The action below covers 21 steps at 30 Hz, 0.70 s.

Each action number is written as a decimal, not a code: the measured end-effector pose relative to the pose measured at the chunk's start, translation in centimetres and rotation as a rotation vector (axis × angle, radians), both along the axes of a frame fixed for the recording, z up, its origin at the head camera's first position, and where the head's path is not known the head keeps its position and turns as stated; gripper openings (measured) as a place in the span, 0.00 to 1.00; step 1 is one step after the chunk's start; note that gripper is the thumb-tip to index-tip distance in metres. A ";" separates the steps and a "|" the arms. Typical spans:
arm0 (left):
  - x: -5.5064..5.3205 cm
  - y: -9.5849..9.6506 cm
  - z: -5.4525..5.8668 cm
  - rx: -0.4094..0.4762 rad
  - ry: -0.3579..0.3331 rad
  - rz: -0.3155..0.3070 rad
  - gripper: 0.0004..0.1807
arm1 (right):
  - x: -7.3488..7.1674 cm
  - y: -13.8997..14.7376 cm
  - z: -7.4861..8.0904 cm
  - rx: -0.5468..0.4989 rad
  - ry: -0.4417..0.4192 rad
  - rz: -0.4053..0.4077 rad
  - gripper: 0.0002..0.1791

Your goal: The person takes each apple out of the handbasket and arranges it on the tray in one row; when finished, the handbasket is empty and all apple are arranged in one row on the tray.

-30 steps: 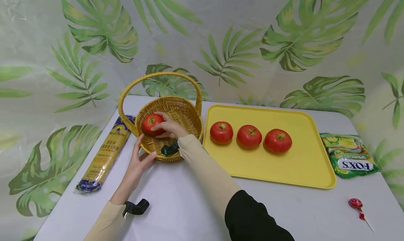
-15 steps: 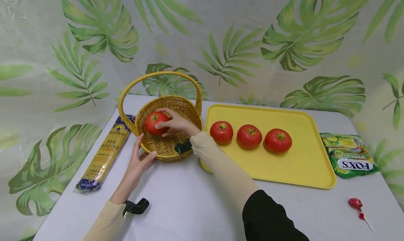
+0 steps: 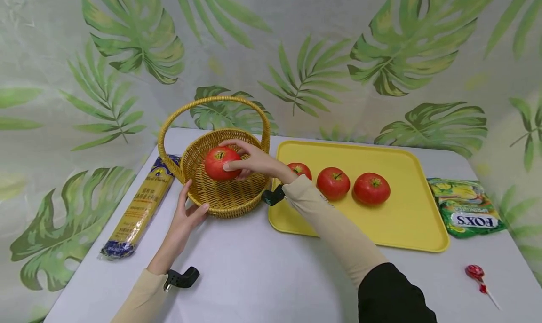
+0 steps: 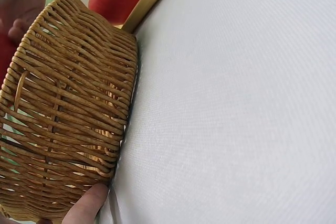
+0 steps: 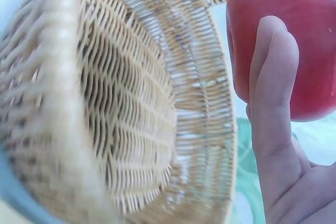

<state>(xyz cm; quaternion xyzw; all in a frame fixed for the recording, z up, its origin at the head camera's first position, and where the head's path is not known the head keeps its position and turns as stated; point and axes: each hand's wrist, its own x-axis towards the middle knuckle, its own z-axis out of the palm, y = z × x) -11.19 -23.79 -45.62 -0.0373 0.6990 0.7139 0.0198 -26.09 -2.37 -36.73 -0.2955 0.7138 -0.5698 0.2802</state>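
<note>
In the head view my right hand [image 3: 254,159] holds a red apple [image 3: 217,167] over the woven basket [image 3: 228,209], thumb on its near side and fingers at its far side. The apple [image 5: 286,3] rises above the basket's rim in the right wrist view, with the basket's bare woven bottom beside it. My left hand [image 3: 186,222] rests against the basket's near left outer wall, thumb and forefinger spread apart. One of its fingers [image 4: 88,205] touches the weave low down in the left wrist view.
Right of the basket lies a yellow tray [image 3: 398,224] bearing three apples [image 3: 333,183]; my right forearm partly covers one. A spaghetti packet [image 3: 137,210] lies at left. A green FOX'S bag [image 3: 466,208] and a lollipop [image 3: 476,272] lie at right. The basket's tall handle [image 3: 211,98] arches up.
My right hand has lifted the apple from low in the basket's left side, moving it right and up. My left hand and the basket have stayed in place.
</note>
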 end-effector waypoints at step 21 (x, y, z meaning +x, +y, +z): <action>0.2 0.1 0.1 0.003 0.011 -0.001 0.46 | 0.0 12.0 0.9 0.109 0.023 -0.155 0.33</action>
